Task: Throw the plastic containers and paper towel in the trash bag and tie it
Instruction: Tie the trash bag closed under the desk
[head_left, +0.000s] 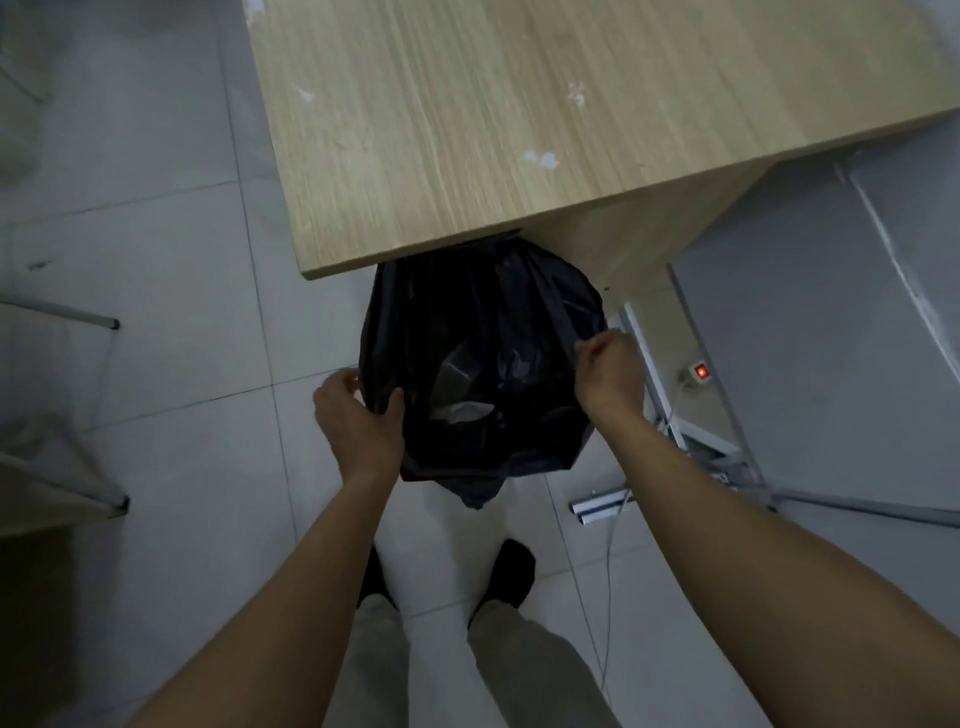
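A black trash bag (519, 291) stands on the tiled floor, tucked partly under the edge of a wooden table (519, 114). Its mouth gapes wide. Inside lie clear plastic containers (457, 371) and a white paper towel (462, 411). My left hand (358, 421) grips the bag's left rim, thumb inside and fingers outside. My right hand (609, 371) pinches the right rim with curled fingers.
A power strip with a red light (698, 373) and a cable lie on the floor to the right, beside metal frame legs (727, 415). Chair or table legs (111, 323) stand at the left. My feet (514, 569) are just behind the bag.
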